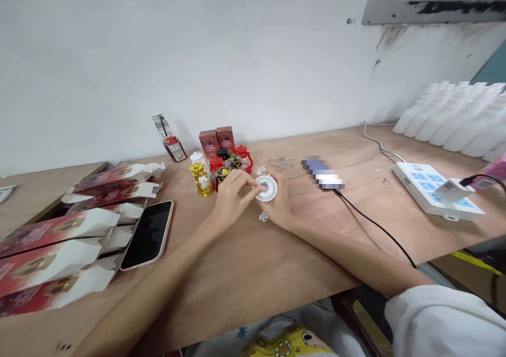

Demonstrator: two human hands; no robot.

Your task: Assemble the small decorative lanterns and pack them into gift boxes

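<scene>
My right hand (281, 201) is wrapped around a small white round part (270, 192), its open face turned up towards me. From the other side my left hand (234, 199) reaches in with thumb and finger pinched at the part's centre. Something small and dark shows at those fingertips, too small to name. Just behind my left hand stand several miniature lanterns, among them a gold one (202, 180), a white one (196, 158) and a red one (244, 156). Small white scraps (263, 217) lie close to my right hand.
Open red-and-white cartons (59, 233) lie at the left beside a phone (148, 235). Two small red boxes (224, 138) and a clear packet (174, 145) stand near the wall. Bent wire pieces (282, 163), a cabled device (322, 173) and a power strip (430, 188) lie rightward.
</scene>
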